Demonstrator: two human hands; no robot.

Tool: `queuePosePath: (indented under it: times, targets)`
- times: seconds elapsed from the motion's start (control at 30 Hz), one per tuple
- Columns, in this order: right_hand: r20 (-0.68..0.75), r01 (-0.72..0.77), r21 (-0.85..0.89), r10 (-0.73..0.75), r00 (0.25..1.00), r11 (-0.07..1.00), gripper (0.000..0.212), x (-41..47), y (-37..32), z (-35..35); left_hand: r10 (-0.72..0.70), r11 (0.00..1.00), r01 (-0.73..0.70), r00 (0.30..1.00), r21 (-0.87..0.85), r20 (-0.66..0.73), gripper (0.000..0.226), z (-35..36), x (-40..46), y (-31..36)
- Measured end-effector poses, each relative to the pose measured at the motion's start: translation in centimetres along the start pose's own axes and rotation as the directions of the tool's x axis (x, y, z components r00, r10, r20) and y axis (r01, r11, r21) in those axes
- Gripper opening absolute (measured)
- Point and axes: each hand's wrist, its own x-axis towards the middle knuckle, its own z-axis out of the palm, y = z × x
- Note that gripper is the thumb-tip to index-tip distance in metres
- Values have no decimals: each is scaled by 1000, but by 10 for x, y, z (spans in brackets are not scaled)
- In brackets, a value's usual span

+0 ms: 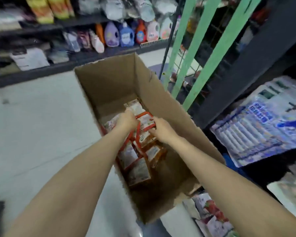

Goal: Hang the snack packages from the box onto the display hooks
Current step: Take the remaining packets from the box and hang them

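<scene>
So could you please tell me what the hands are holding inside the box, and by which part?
Both hands, left and right, grip one red-edged snack package by its opposite side edges.

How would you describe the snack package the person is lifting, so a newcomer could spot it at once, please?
Find the tall open brown cardboard box on the pale floor. Inside it, both hands, left hand and right hand, meet on one red-bordered snack package. Unlike the orange packages lying lower down, it is raised and gripped.
</scene>
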Motion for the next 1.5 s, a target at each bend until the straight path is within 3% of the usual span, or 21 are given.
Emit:
queuePosePath:
  times: [0.17,0.27,0.37,0.5,0.63,0.77,0.83,0.9,1.0,1.1,1.23,1.3,1.37,1.5]
  targets:
    - [211,10,-151,23,977,989,69,57,16,46,-119,992,113,988,63,94,45,42,49,-35]
    - [258,25,-299,56,964,954,72,75,18,65,-310,948,319,926,-6,214,77,50,64,-50]
    - [280,38,-333,61,958,942,74,82,25,75,-323,946,315,901,77,290,103,56,71,-56]
    - [299,32,-315,67,952,949,74,81,27,75,-223,973,202,950,110,220,45,68,68,-56]
    - [309,-62,-154,108,945,986,68,80,18,65,-176,974,140,962,177,207,28,59,57,-44]
    - [224,-165,247,109,969,955,55,64,2,45,-78,976,55,991,211,104,30,14,43,-25]
    - [202,-178,386,105,974,905,54,52,-7,31,-89,994,86,995,67,47,33,-14,31,-20]
    - [181,-187,490,110,977,852,55,41,-17,19,-141,972,136,990,-190,-14,36,-38,16,-22]
    - [132,-198,651,147,980,733,51,18,-36,4,-101,810,57,994,-584,-43,22,-61,-20,-21]
    - [28,-140,816,204,979,561,30,-17,-49,-14,-35,617,17,999,-787,-6,31,-76,-60,-9]
    - [-198,50,889,285,938,454,14,-82,-55,-51,102,538,-93,994,-837,-45,24,-85,-108,14]
    - [-311,133,863,304,901,488,15,-117,-53,-68,147,539,-187,981,-822,-127,19,-88,-130,31]
    - [-412,192,832,346,843,521,13,-149,-47,-82,204,539,-273,960,-797,-191,15,-90,-153,53]
    - [-540,311,821,474,695,479,12,-206,-29,-114,299,507,-351,928,-787,-222,29,-89,-192,105]
